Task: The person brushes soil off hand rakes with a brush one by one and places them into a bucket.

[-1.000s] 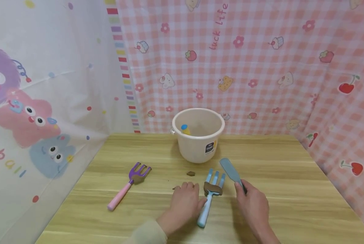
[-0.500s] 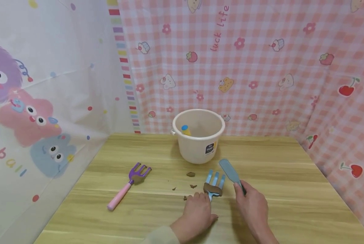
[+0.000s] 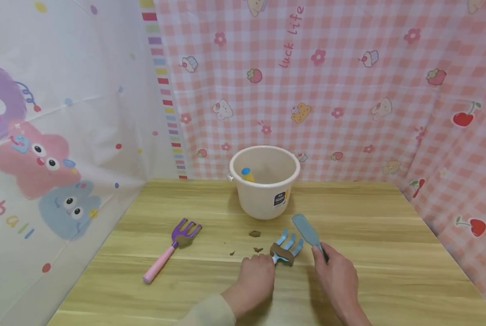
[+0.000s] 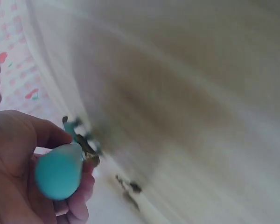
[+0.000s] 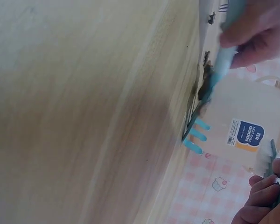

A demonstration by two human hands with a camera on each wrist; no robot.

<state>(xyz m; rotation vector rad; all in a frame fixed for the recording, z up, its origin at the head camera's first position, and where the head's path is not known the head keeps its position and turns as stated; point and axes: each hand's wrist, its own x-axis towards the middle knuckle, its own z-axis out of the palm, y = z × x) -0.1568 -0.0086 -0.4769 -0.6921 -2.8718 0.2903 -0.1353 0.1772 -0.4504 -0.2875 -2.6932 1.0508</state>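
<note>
My left hand point(image 3: 256, 280) grips the handle of a light-blue hand fork point(image 3: 297, 245), its tines pointing away over the table. A lump of brown clay-like dirt point(image 3: 281, 252) clings across the base of the tines. The fork's rounded handle end point(image 4: 59, 173) shows within the left hand in the left wrist view. To the right of the fork, my right hand point(image 3: 337, 277) holds a grey-blue brush point(image 3: 306, 227) by its handle. Pale bristles point(image 5: 262, 161) show on the brush in the right wrist view. Its head is apart from the fork.
A purple hand fork point(image 3: 160, 262) with a pink handle and brown dirt lies at left. Behind stands a cream bucket point(image 3: 263, 199) with a blue-and-yellow item point(image 3: 248, 174) inside. Several brown crumbs point(image 3: 254, 233) lie on the wooden table point(image 3: 361, 206). Printed cloths point(image 3: 349, 90) hang behind and beside.
My left hand has come back from the table by the crumbs and taken hold of the light-blue fork's handle. The fork has turned, tines tipping rightward. My right hand has barely moved.
</note>
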